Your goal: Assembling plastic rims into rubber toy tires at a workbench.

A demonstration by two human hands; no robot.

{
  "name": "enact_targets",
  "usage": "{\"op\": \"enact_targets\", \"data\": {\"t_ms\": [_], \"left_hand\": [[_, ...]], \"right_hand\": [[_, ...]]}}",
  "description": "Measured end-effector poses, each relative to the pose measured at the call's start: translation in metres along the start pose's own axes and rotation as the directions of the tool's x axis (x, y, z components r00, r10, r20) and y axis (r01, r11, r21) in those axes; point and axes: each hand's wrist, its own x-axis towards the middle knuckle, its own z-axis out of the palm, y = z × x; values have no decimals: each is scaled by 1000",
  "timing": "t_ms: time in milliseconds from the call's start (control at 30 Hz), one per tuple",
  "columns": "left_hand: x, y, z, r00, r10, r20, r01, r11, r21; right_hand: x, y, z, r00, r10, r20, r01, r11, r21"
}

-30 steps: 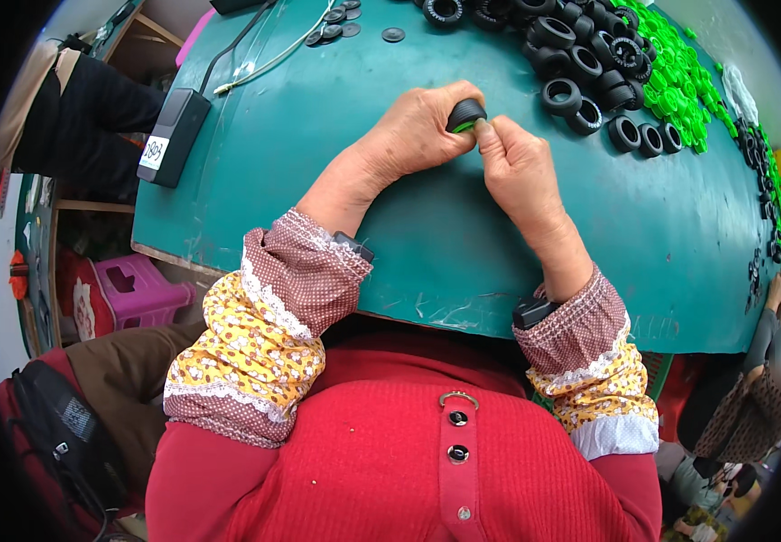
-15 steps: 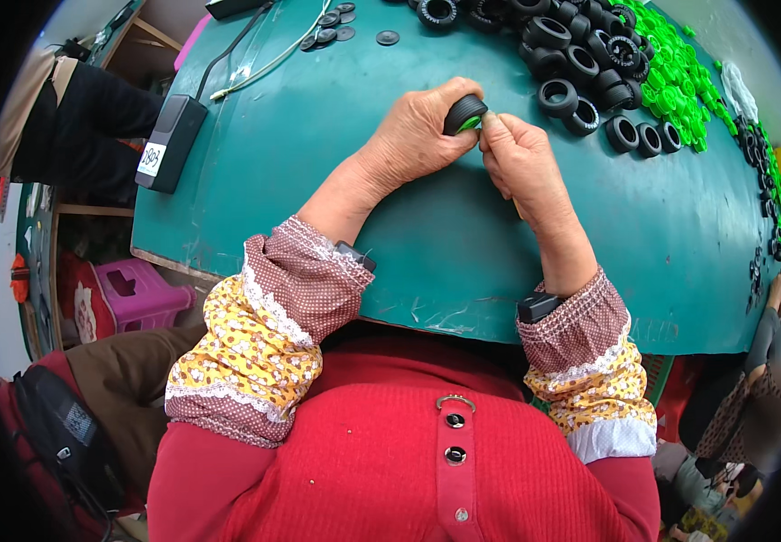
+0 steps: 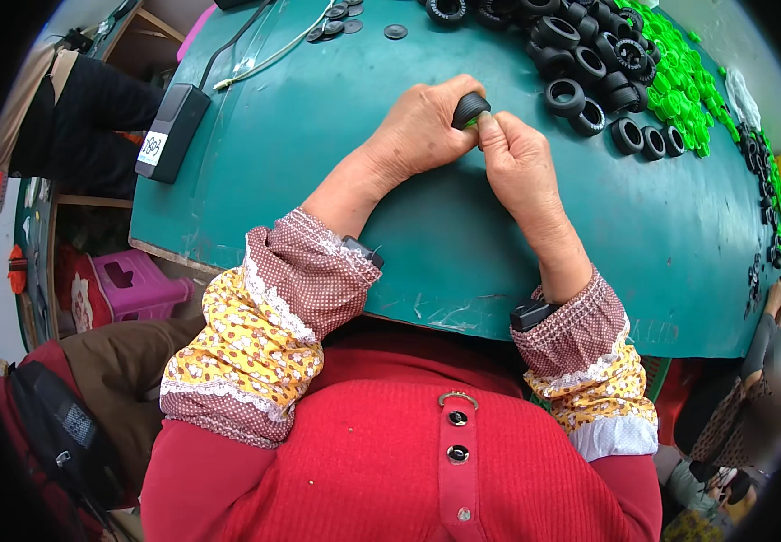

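Over the green table, my left hand is closed round a small black toy tire. A bit of bright green plastic wheel hub shows inside the tire's near side. My right hand is closed as well, its thumb and fingertips pressed against the hub and the tire's edge. Both hands meet here, and the fingers hide most of the hub. Beyond them to the right lies a heap of black toy tires, with a pile of bright green plastic hubs behind it.
At the far left, several flat black discs lie near a pale cable. A black box with a cord sits on the left edge. Below stands a pink stool. Another person works at the right.
The tire is turned slightly, and less of the green hub shows. My right thumb has shifted a little further against it. The whole view has moved slightly.
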Motion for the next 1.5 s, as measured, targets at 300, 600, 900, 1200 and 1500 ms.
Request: {"op": "enact_targets", "data": {"t_ms": [300, 600, 900, 1200, 1500], "left_hand": [[8, -15, -9, 974, -64, -219, 91, 989, 119], [2, -14, -31, 891, -442, 102, 236, 259, -936], [-1, -6, -25, 893, -385, 233, 376, 353, -857], [-2, 0, -14, 855, -373, 360, 514, 521, -681], [-3, 5, -6, 888, -306, 343, 455, 684, -570]], "right_hand": [[6, -1, -17, 988, -142, 59, 154, 926, -345], [13, 35, -32, 986, -151, -72, 76, 789, -610], [16, 40, -38, 964, -261, -48, 156, 702, -695], [17, 13, -34, 944, -270, -190, 210, 935, -285], [9, 10, -20, 970, 57, 236, -134, 937, 323]]}}
